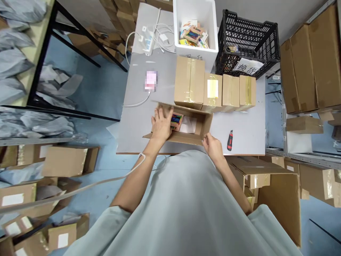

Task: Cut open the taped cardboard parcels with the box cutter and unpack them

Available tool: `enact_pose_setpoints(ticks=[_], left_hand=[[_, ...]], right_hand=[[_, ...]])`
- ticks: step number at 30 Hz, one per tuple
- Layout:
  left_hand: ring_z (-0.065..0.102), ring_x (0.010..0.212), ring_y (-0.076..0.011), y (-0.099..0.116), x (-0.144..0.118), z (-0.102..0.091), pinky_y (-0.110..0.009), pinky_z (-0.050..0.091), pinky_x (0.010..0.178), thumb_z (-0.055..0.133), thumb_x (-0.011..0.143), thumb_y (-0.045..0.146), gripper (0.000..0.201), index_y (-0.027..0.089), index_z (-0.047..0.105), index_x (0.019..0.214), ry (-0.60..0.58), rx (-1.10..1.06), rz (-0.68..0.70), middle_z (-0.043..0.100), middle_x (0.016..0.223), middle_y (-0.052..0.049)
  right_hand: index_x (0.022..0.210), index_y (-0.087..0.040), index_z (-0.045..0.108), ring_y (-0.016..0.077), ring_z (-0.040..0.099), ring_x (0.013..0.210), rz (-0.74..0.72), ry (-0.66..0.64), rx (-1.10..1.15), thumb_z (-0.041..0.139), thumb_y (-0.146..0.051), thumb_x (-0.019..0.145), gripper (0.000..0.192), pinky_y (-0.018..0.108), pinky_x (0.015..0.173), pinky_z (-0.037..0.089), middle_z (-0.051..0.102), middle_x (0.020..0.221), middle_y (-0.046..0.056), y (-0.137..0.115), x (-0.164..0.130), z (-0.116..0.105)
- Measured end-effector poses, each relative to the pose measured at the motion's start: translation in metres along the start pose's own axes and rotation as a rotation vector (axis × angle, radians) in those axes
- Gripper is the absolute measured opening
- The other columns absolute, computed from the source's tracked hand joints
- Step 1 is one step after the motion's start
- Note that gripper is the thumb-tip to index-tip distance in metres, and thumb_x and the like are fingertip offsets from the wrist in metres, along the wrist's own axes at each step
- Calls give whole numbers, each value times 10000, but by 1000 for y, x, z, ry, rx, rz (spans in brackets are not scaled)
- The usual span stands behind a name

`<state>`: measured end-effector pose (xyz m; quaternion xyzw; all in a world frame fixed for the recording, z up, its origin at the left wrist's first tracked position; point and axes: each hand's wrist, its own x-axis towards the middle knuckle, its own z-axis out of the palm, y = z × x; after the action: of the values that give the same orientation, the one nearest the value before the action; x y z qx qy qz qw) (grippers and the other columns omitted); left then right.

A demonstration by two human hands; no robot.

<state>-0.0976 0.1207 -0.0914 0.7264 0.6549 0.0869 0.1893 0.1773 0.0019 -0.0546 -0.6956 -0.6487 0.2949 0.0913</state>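
Note:
An open cardboard box (pixel 207 123) lies near the table's front edge, in front of me. Inside it are a pinkish package with a colourful dark window (pixel 176 121) and a whitish sheet (pixel 188 125). My left hand (pixel 161 125) is over the box's left end, fingers spread, beside the package; whether its fingertips touch the package or the box's back wall I cannot tell. With curled fingers, my right hand (pixel 213 146) grips the box's near right corner. A red and black utility knife (pixel 230 140) lies on the table to the right.
Behind the box stand several taped cartons (pixel 189 80), a white bin (pixel 195 52) of colourful packages and a black crate (pixel 247 42). A power strip (pixel 149 42) and a cabled, blurred device (pixel 151 81) lie left. A large open carton (pixel 279 199) stands below right; a cable (pixel 106 180) crosses my left arm.

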Motion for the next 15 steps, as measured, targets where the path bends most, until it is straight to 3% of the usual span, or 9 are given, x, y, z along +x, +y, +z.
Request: enact_pose_setpoints(ticks=[3, 7, 10, 15], left_hand=[[350, 1725, -546, -9, -10, -11, -767, 410, 1337, 706, 822, 78, 1025, 278, 471, 1800, 38, -57, -44, 347, 1862, -243], [759, 1290, -421, -23, -30, -37, -581, 612, 1187, 653, 874, 161, 973, 308, 466, 1817, 77, -121, -59, 546, 1656, -205], [787, 1151, -377, -22, -41, -50, -532, 639, 1120, 625, 920, 196, 891, 305, 506, 1797, 79, -139, -47, 612, 1544, -184], [727, 1322, -375, -15, -50, -44, -516, 627, 1159, 596, 963, 190, 783, 279, 572, 1741, 90, -270, 2, 574, 1618, -181]], right_hand=[[1270, -237, 734, 263, 739, 796, 31, 91, 108, 483, -302, 1093, 314, 331, 777, 491, 809, 929, 58, 14, -5, -2], [1256, -264, 786, 261, 713, 775, 86, 171, 156, 526, -330, 1053, 337, 339, 786, 505, 762, 842, 30, 26, -9, -9], [1287, -256, 824, 262, 701, 742, 133, 163, 124, 548, -350, 1060, 369, 357, 790, 510, 753, 812, 35, 30, -11, -20], [1302, -228, 871, 278, 719, 812, 107, 231, 65, 563, -486, 1120, 441, 389, 851, 547, 825, 952, 105, 4, -14, -50]])
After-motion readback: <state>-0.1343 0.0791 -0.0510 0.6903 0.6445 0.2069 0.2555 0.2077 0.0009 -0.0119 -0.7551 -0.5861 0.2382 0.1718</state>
